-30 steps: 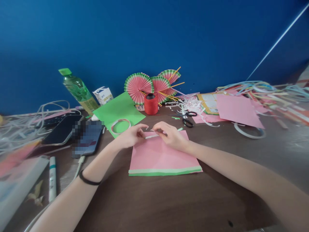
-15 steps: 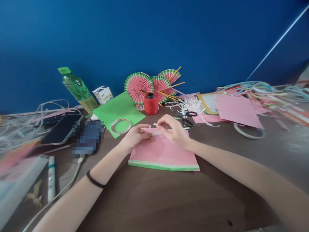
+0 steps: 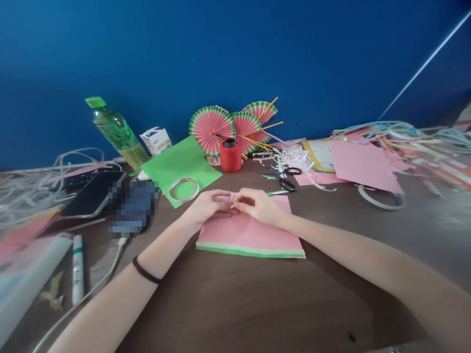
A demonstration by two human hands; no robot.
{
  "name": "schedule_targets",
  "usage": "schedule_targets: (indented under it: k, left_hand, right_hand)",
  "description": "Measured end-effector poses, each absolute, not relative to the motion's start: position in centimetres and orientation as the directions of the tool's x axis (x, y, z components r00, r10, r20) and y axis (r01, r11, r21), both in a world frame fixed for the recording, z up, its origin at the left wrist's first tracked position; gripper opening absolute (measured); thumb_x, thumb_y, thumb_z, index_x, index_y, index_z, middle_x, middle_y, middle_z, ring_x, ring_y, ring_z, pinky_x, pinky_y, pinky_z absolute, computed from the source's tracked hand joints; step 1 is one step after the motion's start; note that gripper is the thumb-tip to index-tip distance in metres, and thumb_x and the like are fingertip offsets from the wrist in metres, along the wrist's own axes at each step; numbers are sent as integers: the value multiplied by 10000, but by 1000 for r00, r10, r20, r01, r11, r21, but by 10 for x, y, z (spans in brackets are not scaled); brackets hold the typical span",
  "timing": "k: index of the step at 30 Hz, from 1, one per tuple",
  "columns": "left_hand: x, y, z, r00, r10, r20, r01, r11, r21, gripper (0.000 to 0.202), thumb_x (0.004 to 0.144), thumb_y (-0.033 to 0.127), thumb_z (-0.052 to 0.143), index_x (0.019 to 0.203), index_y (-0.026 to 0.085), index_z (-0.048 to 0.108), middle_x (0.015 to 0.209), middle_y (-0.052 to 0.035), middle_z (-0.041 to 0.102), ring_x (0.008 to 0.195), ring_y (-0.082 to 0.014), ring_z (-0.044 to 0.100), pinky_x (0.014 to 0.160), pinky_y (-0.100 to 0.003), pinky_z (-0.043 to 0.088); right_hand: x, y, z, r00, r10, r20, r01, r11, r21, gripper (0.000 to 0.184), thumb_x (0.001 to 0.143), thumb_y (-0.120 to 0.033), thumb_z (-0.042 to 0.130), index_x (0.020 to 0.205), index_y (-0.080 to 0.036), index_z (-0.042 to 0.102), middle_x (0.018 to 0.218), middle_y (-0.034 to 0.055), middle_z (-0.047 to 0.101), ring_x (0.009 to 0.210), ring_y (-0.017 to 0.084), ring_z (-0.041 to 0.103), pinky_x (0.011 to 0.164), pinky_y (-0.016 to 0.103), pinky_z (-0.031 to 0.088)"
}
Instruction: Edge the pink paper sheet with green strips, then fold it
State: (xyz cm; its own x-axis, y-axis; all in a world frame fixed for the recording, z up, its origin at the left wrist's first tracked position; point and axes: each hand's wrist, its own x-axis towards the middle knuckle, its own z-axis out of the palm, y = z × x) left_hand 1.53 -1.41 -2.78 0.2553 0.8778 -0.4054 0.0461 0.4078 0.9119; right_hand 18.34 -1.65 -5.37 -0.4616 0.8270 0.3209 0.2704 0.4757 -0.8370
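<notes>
Pink paper (image 3: pixel 253 235) lies on the table in front of me, with white and green bands along its near edge. My left hand (image 3: pixel 211 206) is closed at the paper's far left corner, thumb and fingers gripping it. Against its fingertips, my right hand (image 3: pixel 257 206) pinches with thumb and forefinger. A tiny white strip (image 3: pixel 232 195) shows where the fingertips meet; what the right hand holds is hidden. Just left of my hands, a roll of tape (image 3: pixel 183 198) rests on a green sheet (image 3: pixel 172 164).
Behind my hands stand a red thread spool (image 3: pixel 230 159) and pink-green pleated paper fans (image 3: pixel 211 128). Black scissors (image 3: pixel 287 182) and white paper scraps (image 3: pixel 294 159) lie to the right. A green bottle (image 3: pixel 117 135), a phone (image 3: pixel 93 193) and a marker (image 3: pixel 78 269) are on the left.
My right hand has moved slightly left and nearer, bringing its fingertips to those of my left hand. The white piece it pinched before is now mostly hidden.
</notes>
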Motion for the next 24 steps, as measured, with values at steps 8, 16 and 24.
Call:
schedule_targets:
  k: [8, 16, 24]
  left_hand:
    - [14, -12, -32, 255, 880, -400, 25, 407, 913, 297, 628, 45, 661, 916, 88, 603, 760, -90, 699, 684, -174, 670, 702, -279, 547]
    - [17, -14, -30, 195, 889, -414, -11, 424, 905, 293, 636, 77, 678, 916, 87, 592, 780, -103, 702, 701, -185, 673, 724, -299, 551]
    - [15, -13, -31, 204, 890, -409, -17, 420, 907, 334, 605, 113, 714, 920, 91, 604, 802, -113, 703, 732, -198, 673, 762, -324, 541]
  right_hand:
    - [183, -16, -55, -443, 832, 333, 298, 487, -821, 50, 749, -160, 528, 708, -165, 558, 711, 4, 577, 633, 107, 503, 595, 235, 387]
    - [183, -15, -56, -404, 833, 378, 327, 517, -791, 81, 754, -168, 531, 674, -167, 539, 681, -7, 529, 621, 103, 464, 587, 239, 356]
    - [184, -13, -58, -408, 830, 380, 317, 519, -794, 71, 756, -172, 535, 685, -167, 535, 704, -5, 534, 657, 108, 481, 620, 242, 364]
